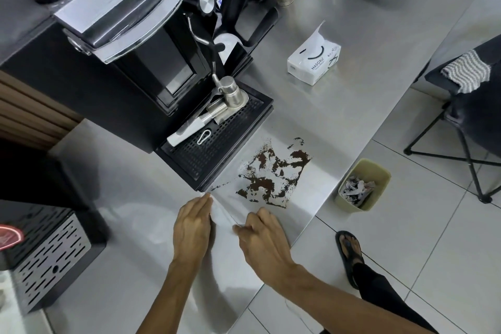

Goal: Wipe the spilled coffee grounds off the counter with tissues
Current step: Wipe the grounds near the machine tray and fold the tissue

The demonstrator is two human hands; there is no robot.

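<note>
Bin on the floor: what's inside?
The bin holds crumpled white and grey tissue wads, heaped toward its near end. Anything beneath them is covered; the bottom is not visible.

Pale floor tiles (423,228) with dark grout lines running diagonally at right, catching soft even light. Black folding chair (471,122) standing far right, grey-striped cloth (466,71) lying draped over its edge. Small beige bin (379,171) sitting on floor beside steel worktop, crumpled paper showing inside. Brown wood slats (29,114) lining wall at left.
</note>
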